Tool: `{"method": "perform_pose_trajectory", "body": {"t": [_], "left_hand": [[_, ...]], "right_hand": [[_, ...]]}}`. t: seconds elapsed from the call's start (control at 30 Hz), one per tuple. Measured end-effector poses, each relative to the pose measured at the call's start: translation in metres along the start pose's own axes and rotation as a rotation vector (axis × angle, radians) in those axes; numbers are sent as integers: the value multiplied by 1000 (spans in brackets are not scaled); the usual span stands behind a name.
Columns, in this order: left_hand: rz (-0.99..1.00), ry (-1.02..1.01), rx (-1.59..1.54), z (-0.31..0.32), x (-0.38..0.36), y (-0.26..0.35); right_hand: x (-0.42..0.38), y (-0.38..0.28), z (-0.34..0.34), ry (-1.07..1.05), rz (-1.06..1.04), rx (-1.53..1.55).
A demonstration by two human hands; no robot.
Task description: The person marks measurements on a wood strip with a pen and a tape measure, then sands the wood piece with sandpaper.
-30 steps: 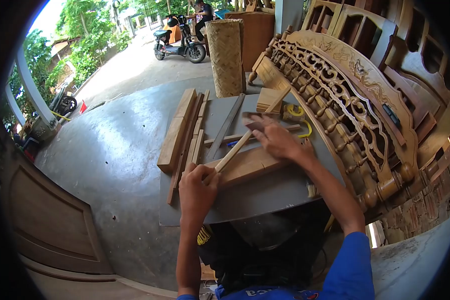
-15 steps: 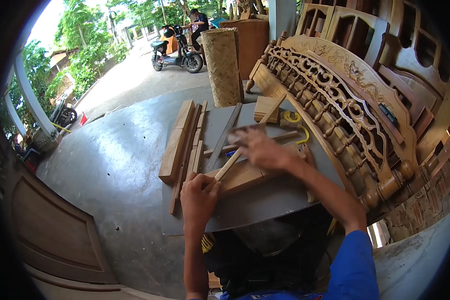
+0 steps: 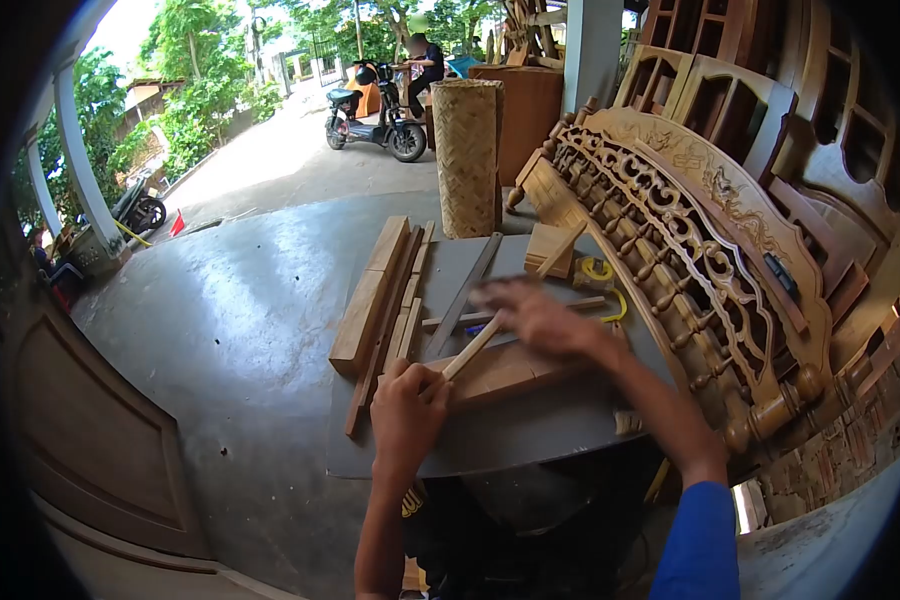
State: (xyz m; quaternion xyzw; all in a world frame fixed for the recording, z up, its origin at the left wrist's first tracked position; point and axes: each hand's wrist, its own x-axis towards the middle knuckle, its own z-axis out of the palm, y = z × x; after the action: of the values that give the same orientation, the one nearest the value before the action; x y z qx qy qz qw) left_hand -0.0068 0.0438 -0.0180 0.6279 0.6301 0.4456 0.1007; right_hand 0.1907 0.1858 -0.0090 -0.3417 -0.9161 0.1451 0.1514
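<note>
My left hand (image 3: 408,412) is closed around the near end of a thin wooden strip (image 3: 473,350), which slants away across the table. Over the strip's middle is my right hand (image 3: 552,322), its fingers smeared by motion; what lies under them cannot be made out. Below the strip lies a thick wooden block (image 3: 515,376), partly covered by my hands. The strip's far end overlaps a small wood block (image 3: 547,243) at the back of the table. A blue item (image 3: 474,329) shows beside the strip.
Wooden beams (image 3: 373,292), a dark strip (image 3: 376,375) and a flat grey metal bar (image 3: 466,292) lie on the grey table (image 3: 470,452). A yellow coil (image 3: 598,268) sits farther right. Carved wooden furniture (image 3: 660,230) borders the right. Beyond are a woven roll (image 3: 467,155), a motorbike (image 3: 375,125) and a person (image 3: 428,68).
My right hand has shifted slightly along the strip and stays blurred. My left hand keeps its grip on the near end. The camera view has moved a little.
</note>
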Motion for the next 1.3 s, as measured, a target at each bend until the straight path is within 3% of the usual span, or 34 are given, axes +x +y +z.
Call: {"method": "perform_pose_trajectory", "body": {"t": [0.07,0.1,0.17,0.23,0.3,0.33,0.37,0.4,0.5,0.53,0.63,0.67,0.7,0.73,0.77,0.83,0.9,1.0,1.03,1.1,1.2,1.27,1.3], "left_hand": [[-4,-15,10,-4,0,0],[-4,-19,21,-4,-1,0],[7,-2,24,-1,5,2],[-9,-7,26,-2,1,3],[-4,6,37,-1,0,7],[-12,0,41,-2,0,8],[-9,5,46,-3,-1,7],[-10,-14,61,-4,-1,6],[-40,20,138,1,-3,5],[-40,11,163,2,-3,5],[69,44,217,4,-4,5],[60,33,199,4,-5,6],[52,17,184,2,-4,8],[51,9,168,1,-5,9],[45,4,170,0,-7,8],[50,26,163,2,-5,7],[77,67,156,7,-4,3],[136,82,173,4,-6,5],[107,62,146,4,-7,7],[71,38,96,2,-5,10],[122,59,86,2,-5,5],[147,70,89,6,-6,3],[166,68,116,6,-6,1]], "right_hand": [[5,57,-32,62,367,-180],[9,105,-26,128,360,-44],[8,36,-25,36,276,11],[-11,-28,-9,-50,15,-120],[-11,-31,-24,-147,95,105],[-1,19,-20,-43,103,139],[4,45,-30,98,328,169],[11,92,-21,217,358,-193],[15,62,-14,190,364,-217],[5,17,-17,41,208,-191],[-22,-26,3,50,-83,-70],[-18,-11,-7,24,79,63],[-12,16,-20,79,89,152],[-8,44,-27,159,346,177],[-2,92,-15,310,277,29],[-2,32,-24,112,324,-124],[-10,-5,6,70,-43,-237],[-29,-55,-9,-121,-78,-18],[-18,-32,-8,-112,-24,63],[-11,2,-18,88,222,-21],[1,15,-11,162,297,-12],[-6,-11,4,51,11,-232],[-14,-32,10,53,-15,-120]]}}
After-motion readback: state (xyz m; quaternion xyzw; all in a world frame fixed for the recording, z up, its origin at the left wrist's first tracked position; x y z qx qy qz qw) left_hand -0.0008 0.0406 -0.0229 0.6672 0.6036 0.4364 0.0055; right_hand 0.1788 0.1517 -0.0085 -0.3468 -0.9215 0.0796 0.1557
